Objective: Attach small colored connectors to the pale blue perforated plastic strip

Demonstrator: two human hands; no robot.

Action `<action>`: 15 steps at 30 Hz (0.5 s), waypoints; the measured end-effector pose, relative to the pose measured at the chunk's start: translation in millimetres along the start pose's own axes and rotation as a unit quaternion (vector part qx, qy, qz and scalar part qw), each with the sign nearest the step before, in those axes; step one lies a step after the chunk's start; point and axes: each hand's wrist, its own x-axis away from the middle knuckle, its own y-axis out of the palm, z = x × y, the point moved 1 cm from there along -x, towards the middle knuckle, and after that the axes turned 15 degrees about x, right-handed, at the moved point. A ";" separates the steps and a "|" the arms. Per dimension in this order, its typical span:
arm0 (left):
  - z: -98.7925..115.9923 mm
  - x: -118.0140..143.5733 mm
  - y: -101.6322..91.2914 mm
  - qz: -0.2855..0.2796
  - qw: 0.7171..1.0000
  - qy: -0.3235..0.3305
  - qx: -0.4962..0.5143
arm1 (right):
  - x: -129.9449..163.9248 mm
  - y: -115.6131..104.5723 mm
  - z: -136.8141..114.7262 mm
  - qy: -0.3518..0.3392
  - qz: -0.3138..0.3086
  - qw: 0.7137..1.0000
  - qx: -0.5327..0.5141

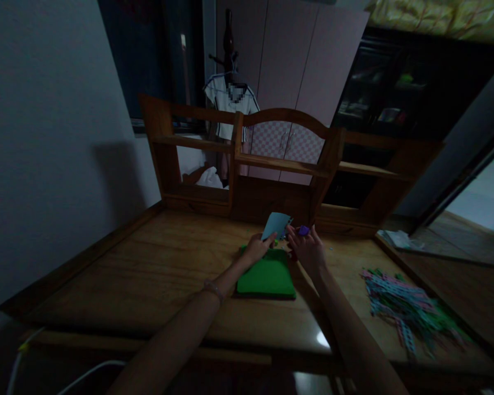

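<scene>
Head view: left hand (256,248) pinching a pale blue paper sheet (276,224) upright above the green pad (267,277) on the wooden desk (148,274); right hand (308,249) beside it, fingers closed on a small purple piece (303,230). Colourful paper strips (403,307) heaped far right.

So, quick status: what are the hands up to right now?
Left hand pinching light blue card, held up. Right hand beside it, small purple piece at fingertips. Green pad on desk below. Pile of colored strips off right, nothing between.
</scene>
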 end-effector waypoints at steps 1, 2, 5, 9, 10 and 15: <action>0.3 0.2 -0.1 -0.001 1.000 0.001 -0.002 | -0.2 0.0 -0.1 0.000 0.002 1.000 0.000; 0.4 0.5 -0.2 -0.002 1.000 0.001 -0.002 | -0.5 -0.2 -0.1 0.000 0.004 1.000 0.000; 0.7 0.9 -0.3 -0.001 1.000 -0.003 -0.001 | -1.9 -2.0 0.5 0.001 0.011 1.000 0.001; 1.6 0.9 -0.5 -0.005 1.000 -0.003 0.006 | -4.0 -5.4 1.9 -0.005 0.012 1.000 -0.001; 1.8 0.8 -0.5 -0.007 1.000 -0.002 0.008 | -4.3 -5.9 2.2 -0.008 0.012 1.000 -0.001; 1.6 0.6 -0.2 -0.003 1.000 -0.016 0.004 | -4.7 -6.2 2.4 -0.008 0.022 1.000 0.003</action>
